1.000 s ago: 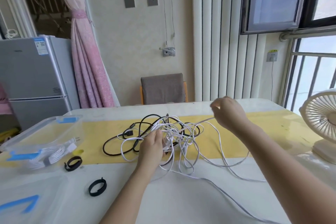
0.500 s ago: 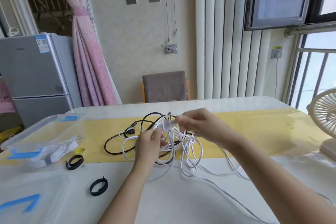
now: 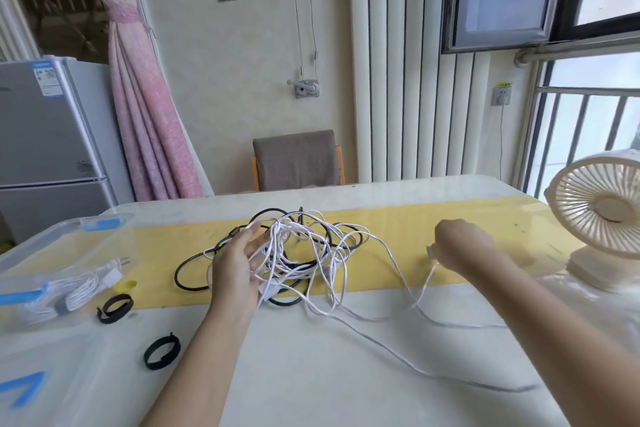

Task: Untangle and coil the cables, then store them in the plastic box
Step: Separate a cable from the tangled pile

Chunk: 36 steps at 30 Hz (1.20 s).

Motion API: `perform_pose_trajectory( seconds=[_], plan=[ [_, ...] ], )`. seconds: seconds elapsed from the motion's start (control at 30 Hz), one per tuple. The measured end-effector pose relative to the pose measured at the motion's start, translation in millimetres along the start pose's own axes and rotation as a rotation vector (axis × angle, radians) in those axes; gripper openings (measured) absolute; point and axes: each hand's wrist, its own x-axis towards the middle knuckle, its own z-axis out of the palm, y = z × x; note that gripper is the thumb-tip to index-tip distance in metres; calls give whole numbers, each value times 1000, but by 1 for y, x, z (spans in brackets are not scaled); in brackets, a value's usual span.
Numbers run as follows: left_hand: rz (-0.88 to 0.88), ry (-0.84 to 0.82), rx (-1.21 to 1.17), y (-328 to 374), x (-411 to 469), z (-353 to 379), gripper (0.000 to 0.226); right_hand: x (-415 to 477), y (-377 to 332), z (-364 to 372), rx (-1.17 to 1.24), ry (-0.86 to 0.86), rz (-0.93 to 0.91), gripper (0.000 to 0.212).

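Observation:
A tangle of white cable (image 3: 311, 253) and black cable (image 3: 188, 267) lies mid-table on the yellow strip. My left hand (image 3: 239, 263) presses against the tangle's left side, fingers spread among white loops. My right hand (image 3: 460, 246) is off to the right, closed on a white cable end, and a strand runs from it back to the tangle. The clear plastic box (image 3: 69, 236) with blue clips stands at the left. Inside it lies one coiled white cable (image 3: 79, 291).
Two black strap loops (image 3: 116, 307) (image 3: 162, 350) lie near the box. The box's lid (image 3: 31, 388) rests at the front left. A cream desk fan (image 3: 602, 215) stands at the right edge. A chair (image 3: 296, 159) is behind the table.
My right hand went from the top of the tangle out to the right, drawing a white cable end with it. My left hand opened its fingers against the tangle.

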Motion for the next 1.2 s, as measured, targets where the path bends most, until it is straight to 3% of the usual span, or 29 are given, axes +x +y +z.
perform_pose_trajectory(
  seconds=[0.17, 0.27, 0.33, 0.47, 0.57, 0.7, 0.8, 0.9, 0.93, 1.03, 1.13, 1.2],
  plan=[
    [-16, 7, -72, -1, 0, -1, 18, -11, -29, 3, -7, 84, -226, 18],
    [-38, 1, -45, 0, -3, 0, 16, -29, -48, 8, 252, -276, -504, 29],
    [-49, -17, -6, -1, -5, 2, 15, -38, -53, 12, 286, -447, -572, 28],
    [-73, -105, 22, -1, -9, 7, 17, -39, -41, 21, 267, -383, -497, 13],
    [-93, -166, -8, -1, -10, 8, 19, -36, -26, 25, 163, -302, -444, 26],
    [-105, -201, -150, 1, -9, 6, 20, -39, -7, 22, 220, -417, -442, 36],
    [-129, -240, -265, 3, -10, 5, 13, -42, 0, 22, 181, -426, -486, 31],
    [-124, -328, -322, 3, -9, 2, 60, -46, 4, 20, 152, -427, -524, 34],
    [-122, -335, -317, 3, -8, 2, 61, -48, 5, 18, 157, -434, -533, 36],
    [-138, -353, -309, 2, -9, 5, 33, -52, 9, 18, 171, -425, -544, 35],
    [-166, -374, -328, 0, -8, 5, 30, -52, 9, 23, 189, -380, -556, 28],
    [-168, -388, -322, 2, -11, 5, 30, -52, 8, 26, 210, -347, -553, 36]
  ],
)
